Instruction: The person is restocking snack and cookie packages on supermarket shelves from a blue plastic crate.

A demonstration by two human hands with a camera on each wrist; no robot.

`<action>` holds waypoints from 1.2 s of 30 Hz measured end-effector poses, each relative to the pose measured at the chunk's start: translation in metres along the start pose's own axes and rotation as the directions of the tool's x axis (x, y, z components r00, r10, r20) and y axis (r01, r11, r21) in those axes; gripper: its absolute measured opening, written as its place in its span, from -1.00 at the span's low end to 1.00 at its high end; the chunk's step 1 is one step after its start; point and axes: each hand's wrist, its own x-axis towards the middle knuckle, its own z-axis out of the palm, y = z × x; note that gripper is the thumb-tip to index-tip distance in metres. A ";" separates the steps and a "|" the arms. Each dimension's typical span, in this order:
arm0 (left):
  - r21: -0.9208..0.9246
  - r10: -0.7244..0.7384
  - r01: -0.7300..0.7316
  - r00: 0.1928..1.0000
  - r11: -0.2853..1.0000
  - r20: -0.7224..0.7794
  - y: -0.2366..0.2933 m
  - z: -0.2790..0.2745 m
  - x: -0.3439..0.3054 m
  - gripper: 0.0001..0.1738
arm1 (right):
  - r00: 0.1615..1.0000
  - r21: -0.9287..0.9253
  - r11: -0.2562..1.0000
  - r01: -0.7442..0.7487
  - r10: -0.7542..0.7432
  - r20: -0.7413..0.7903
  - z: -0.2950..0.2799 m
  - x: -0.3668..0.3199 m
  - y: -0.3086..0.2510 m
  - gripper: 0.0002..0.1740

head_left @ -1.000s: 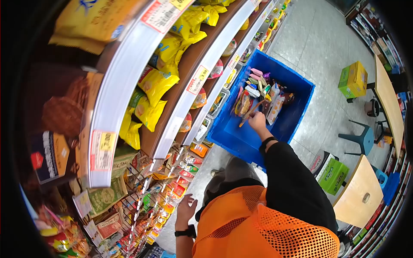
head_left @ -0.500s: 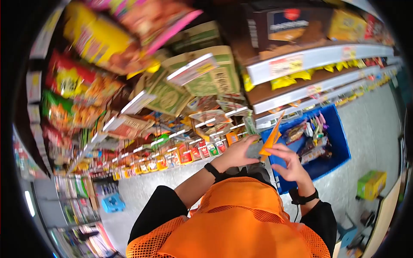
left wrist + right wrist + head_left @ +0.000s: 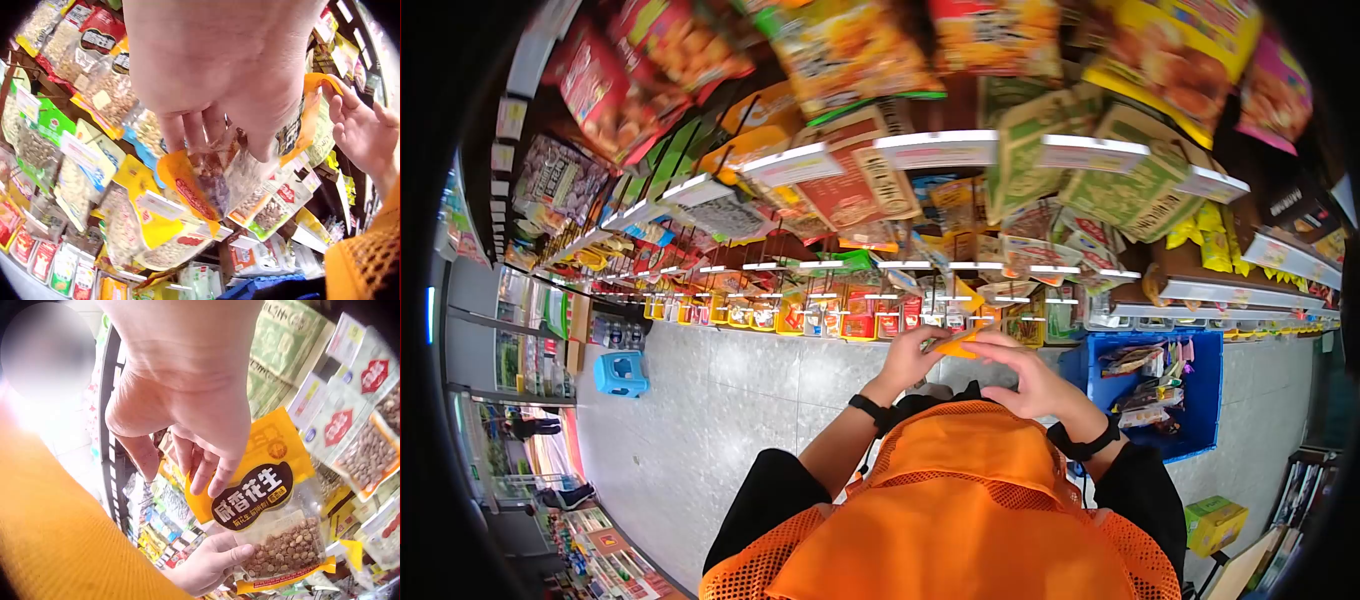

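Observation:
An orange-topped bag of peanuts [image 3: 284,540], clear in its lower half, is held between both hands in front of the body. My left hand [image 3: 908,362] grips its clear lower part; in the right wrist view the left thumb [image 3: 237,555] lies over the bag's edge. My right hand [image 3: 1030,375] has its fingers at the orange top, seen from behind in the right wrist view [image 3: 181,412]. In the left wrist view the left hand [image 3: 219,69] covers part of the bag [image 3: 234,181], and the right hand [image 3: 362,128] touches its orange end.
Racks of hanging snack bags [image 3: 860,170] with price tags stretch across the front. A blue crate [image 3: 1210,400] holding several packages stands on the floor at the right. A light-blue stool [image 3: 621,374] is at the left, a yellow-green box [image 3: 1215,525] at lower right.
The view has swung from the crate to the hanging racks. My right hand has come out of the crate with the orange bag, and my left hand has come up to grip it.

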 end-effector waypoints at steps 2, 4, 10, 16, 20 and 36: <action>-0.033 -0.033 0.032 0.999 0.999 -0.007 -0.016 -0.014 -0.014 -0.70 | 1.000 0.040 0.999 -0.011 0.010 0.028 0.018 0.021 0.003 -0.18; -0.079 -0.064 0.061 0.998 0.995 -0.030 -0.042 -0.031 -0.028 -0.74 | 0.997 0.060 0.997 -0.048 0.044 0.067 0.040 0.044 0.008 -0.12; -0.353 -0.392 0.404 0.913 0.844 0.108 -0.114 -0.070 -0.072 -0.86 | 0.968 -0.009 0.968 -0.249 0.249 -0.013 0.068 0.072 0.044 -0.17; -0.547 -0.532 0.514 0.835 0.660 0.143 -0.112 -0.091 -0.082 -0.84 | 0.946 -0.041 0.949 -0.311 0.306 -0.105 0.056 0.075 0.080 -0.39; -0.545 -0.538 0.510 0.834 0.665 0.124 -0.120 -0.101 -0.075 -0.82 | 0.945 -0.509 0.809 -0.295 0.168 -0.280 0.053 0.103 0.110 -0.50; -0.399 -0.281 0.276 0.959 0.874 0.049 -0.126 -0.080 -0.008 -0.74 | 0.951 -0.891 0.452 -0.030 -0.262 -0.165 0.055 0.105 0.105 -0.49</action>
